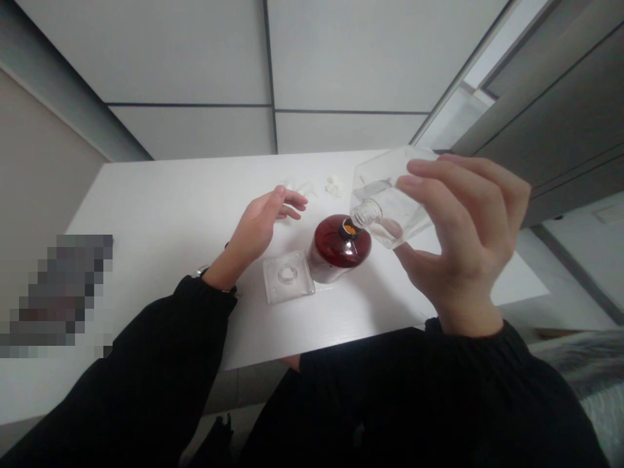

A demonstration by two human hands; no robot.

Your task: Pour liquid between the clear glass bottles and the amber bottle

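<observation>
My right hand (463, 221) is wrapped round a clear square bottle (390, 188), tilted so its threaded neck points down to the left. A little clear liquid seems to lie inside it. The neck is at the open mouth of a dark red-brown bottle (336, 244), which stands upright on the table; whether the two touch I cannot tell. Left of the brown bottle, my left hand (266, 218) hovers with fingers extended and apart, holding nothing. Below that hand, a clear square container (289, 277) with a round neck on top stands beside the brown bottle.
On the white table (166, 214), behind the bottles, lie a small whitish crumpled thing (333, 186) and a faint clear piece (305, 188). Pale cabinet panels (195, 52) rise behind the table. A blurred-out dark patch (63, 292) covers the left side.
</observation>
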